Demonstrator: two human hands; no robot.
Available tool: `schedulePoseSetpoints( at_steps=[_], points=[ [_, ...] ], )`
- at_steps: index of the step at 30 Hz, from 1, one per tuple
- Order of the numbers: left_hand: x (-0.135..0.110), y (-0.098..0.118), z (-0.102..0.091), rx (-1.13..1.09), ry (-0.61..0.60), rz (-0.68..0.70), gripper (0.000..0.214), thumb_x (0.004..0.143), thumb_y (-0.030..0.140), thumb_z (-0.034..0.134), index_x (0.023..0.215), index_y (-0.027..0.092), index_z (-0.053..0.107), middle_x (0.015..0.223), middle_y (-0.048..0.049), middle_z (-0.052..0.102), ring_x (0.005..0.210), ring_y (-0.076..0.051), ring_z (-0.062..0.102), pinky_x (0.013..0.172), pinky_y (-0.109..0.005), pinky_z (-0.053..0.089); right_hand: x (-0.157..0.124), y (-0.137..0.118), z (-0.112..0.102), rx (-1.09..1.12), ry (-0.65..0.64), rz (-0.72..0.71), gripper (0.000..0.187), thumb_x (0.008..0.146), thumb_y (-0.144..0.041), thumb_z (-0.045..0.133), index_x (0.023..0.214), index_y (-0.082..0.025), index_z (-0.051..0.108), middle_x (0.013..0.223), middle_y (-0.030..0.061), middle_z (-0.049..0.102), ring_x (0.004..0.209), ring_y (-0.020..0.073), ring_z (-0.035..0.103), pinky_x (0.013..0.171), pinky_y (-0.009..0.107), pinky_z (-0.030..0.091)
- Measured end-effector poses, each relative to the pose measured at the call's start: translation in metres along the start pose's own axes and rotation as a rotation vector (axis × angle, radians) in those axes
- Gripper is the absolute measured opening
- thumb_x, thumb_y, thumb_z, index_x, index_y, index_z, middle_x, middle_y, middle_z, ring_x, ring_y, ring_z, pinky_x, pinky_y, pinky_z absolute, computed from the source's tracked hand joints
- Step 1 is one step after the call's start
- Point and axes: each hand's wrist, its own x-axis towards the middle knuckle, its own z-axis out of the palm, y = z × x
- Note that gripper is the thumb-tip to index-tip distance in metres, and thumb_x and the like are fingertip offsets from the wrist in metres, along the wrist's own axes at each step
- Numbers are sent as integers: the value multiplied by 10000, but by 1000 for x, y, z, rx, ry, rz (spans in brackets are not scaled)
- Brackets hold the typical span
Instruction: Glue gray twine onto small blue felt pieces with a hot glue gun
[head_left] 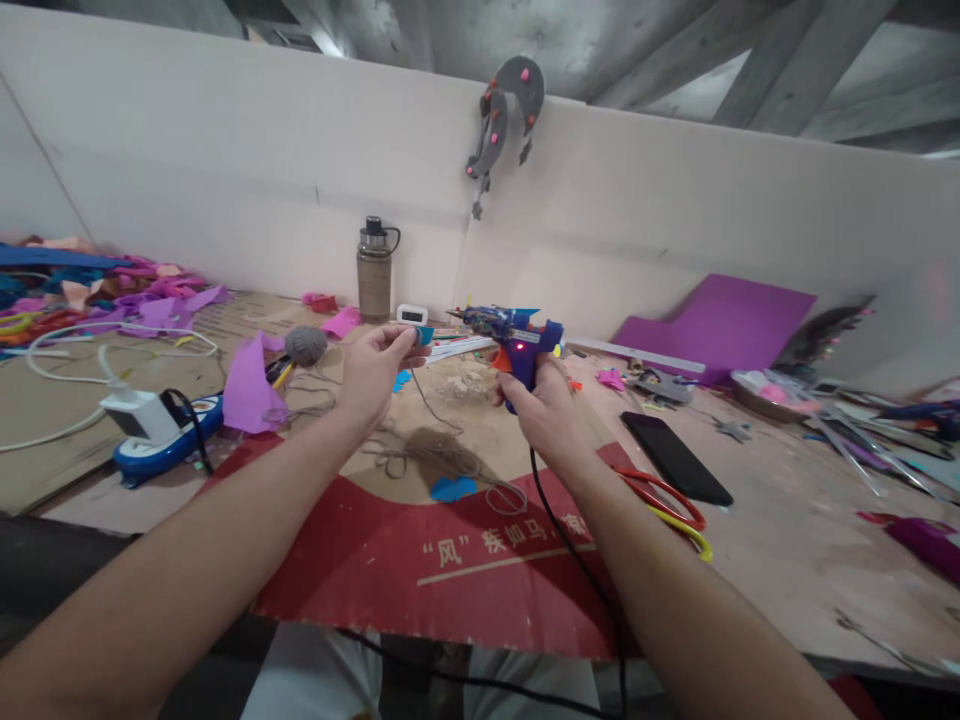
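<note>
Nozzle's not touching yet: right hand (544, 405) fist-tight round the blue plastic hot glue gun (517, 335), red light on, tip just beside the small teal felt piece (424, 335) pinched by the left hand (373, 372), over the worktop (750, 540) middle.

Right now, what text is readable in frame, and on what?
"风" 疾如马 on the red cardboard sheet; the characters after it are unreadable.
Glue gun in right hand: label blurred.
White display by the bottle: too small.
Teal piece in left hand: none.
</note>
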Motion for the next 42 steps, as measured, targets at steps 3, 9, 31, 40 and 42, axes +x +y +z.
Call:
schedulePoseSetpoints(
  at_steps=[3, 9, 31, 40, 42],
  points=[
    [1, 0, 0, -4, -13, 22, 184, 731, 287, 724, 802, 129, 663, 727, -10, 670, 634, -113, 675, 624, -230, 552, -7, 3, 7, 68, -66, -120, 238, 841, -299, 523, 1060, -212, 495, 994, 57, 653, 658, 150, 561, 647, 319, 489],
    [-1, 3, 3, 6, 27, 34, 136, 739, 264, 709, 787, 146, 661, 707, -7, 674, 637, -126, 679, 660, -260, 569, -9, 16, 9, -83, -91, -198, 242, 890, -301, 515, 1112, -206, 528, 1030, 76, 653, 830, 192, 598, 745, 347, 499],
    [-4, 0, 4, 94, -36, 126, 205, 732, 331, 735, 809, 150, 678, 742, -31, 700, 668, -143, 689, 700, -291, 577, -14, 5, 9, -198, -70, -236, 176, 887, -268, 488, 1049, -200, 504, 987, 102, 642, 900, 233, 602, 872, 410, 469],
    [-6, 1, 4, 83, -51, 126, 172, 750, 302, 724, 813, 150, 676, 737, -25, 694, 653, -131, 684, 697, -279, 571, -15, 4, 10, -197, -73, -243, 161, 888, -284, 491, 1029, -207, 506, 967, 102, 638, 892, 242, 605, 860, 421, 485],
    [-6, 1, 4, 91, -47, 130, 157, 755, 295, 718, 808, 154, 677, 734, -25, 693, 653, -131, 683, 694, -278, 570, -15, 3, 10, -214, -62, -247, 168, 886, -284, 493, 1034, -205, 508, 968, 104, 639, 891, 244, 605, 862, 427, 484]
  ],
)
